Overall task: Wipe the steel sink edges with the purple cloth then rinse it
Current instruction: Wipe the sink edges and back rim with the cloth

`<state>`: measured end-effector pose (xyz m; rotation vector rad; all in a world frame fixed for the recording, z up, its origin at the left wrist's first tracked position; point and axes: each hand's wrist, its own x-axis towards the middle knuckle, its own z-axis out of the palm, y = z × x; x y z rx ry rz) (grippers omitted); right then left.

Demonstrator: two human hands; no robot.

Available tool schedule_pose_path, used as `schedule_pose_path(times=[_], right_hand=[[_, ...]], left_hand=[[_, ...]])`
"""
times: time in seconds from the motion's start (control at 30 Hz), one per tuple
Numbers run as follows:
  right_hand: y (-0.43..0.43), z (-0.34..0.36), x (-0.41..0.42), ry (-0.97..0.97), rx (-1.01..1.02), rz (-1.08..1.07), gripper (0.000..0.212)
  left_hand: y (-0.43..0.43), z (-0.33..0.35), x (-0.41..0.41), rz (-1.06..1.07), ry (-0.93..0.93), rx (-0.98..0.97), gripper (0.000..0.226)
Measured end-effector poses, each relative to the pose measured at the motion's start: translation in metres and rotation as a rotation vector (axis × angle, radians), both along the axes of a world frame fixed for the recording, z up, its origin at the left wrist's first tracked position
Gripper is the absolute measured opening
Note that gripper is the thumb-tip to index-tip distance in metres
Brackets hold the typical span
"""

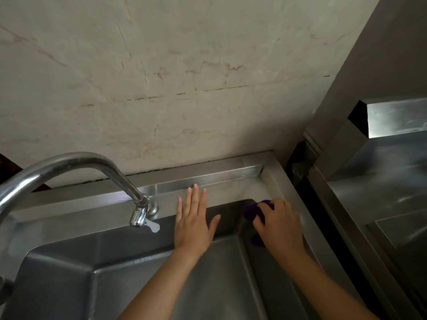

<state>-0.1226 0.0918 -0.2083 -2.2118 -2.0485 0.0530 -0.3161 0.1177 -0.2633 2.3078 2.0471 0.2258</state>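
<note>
Purple cloth (253, 211) apparently under right hand (280, 224)

One deep stainless-steel sink basin (69, 218). One curved chrome tap spout (76, 161). One crumpled purple cloth (251, 212). Two bare hands: left (193, 224), right (280, 227). One second stainless-steel unit (379, 181) at the right. One veined beige marble wall (173, 77).
</note>
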Motion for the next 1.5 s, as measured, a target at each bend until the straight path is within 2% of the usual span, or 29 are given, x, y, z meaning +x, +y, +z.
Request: schedule_pose_path(times=[0.07,0.17,0.3,0.4,0.53,0.7,0.8,0.9,0.97,1.03,1.13,1.27,1.5], right_hand=[[0.012,0.008,0.004,0.092,0.095,-0.055,0.032],[0.055,0.017,-0.004,0.113,0.274,-0.066,0.037],[0.098,-0.007,-0.021,0.013,0.065,-0.018,0.052],[0.091,-0.021,-0.014,-0.03,0.105,-0.018,0.055],[0.063,-0.02,-0.003,-0.061,0.164,0.059,0.044],[0.035,-0.022,-0.005,-0.03,0.132,0.051,0.046],[0.018,-0.017,-0.012,-0.041,0.098,0.056,0.035],[0.014,-0.001,-0.011,0.129,0.067,-0.034,0.025],[0.029,0.009,-0.008,0.188,0.172,-0.046,0.03],[0.057,0.017,-0.003,0.14,0.216,0.009,0.037],[0.084,0.005,0.007,0.01,-0.007,0.072,0.049],[0.059,-0.023,0.018,-0.051,0.03,0.079,0.051],[-0.008,-0.027,0.025,-0.034,0.079,0.021,0.05]], left_hand=[[0.003,-0.003,-0.001,-0.013,0.006,0.005,0.071],[0.003,-0.008,-0.004,-0.036,0.011,0.03,0.073],[0.006,-0.01,-0.005,-0.048,0.029,0.032,0.075],[0.007,-0.012,-0.006,-0.058,0.029,0.039,0.076],[0.004,-0.01,-0.008,-0.079,0.035,0.049,0.078],[0.004,-0.009,-0.008,-0.081,0.028,0.026,0.084],[0.004,-0.008,-0.009,-0.084,0.051,0.017,0.084],[0.004,-0.008,-0.008,-0.087,0.067,0.009,0.086],[0.004,-0.008,-0.008,-0.084,0.081,0.0,0.086],[0.005,-0.008,-0.008,-0.083,0.092,-0.009,0.086],[0.006,-0.008,-0.008,-0.081,0.102,-0.027,0.088],[0.007,-0.005,-0.007,-0.078,0.099,-0.043,0.087],[0.007,0.001,-0.006,-0.057,0.093,-0.065,0.089]])
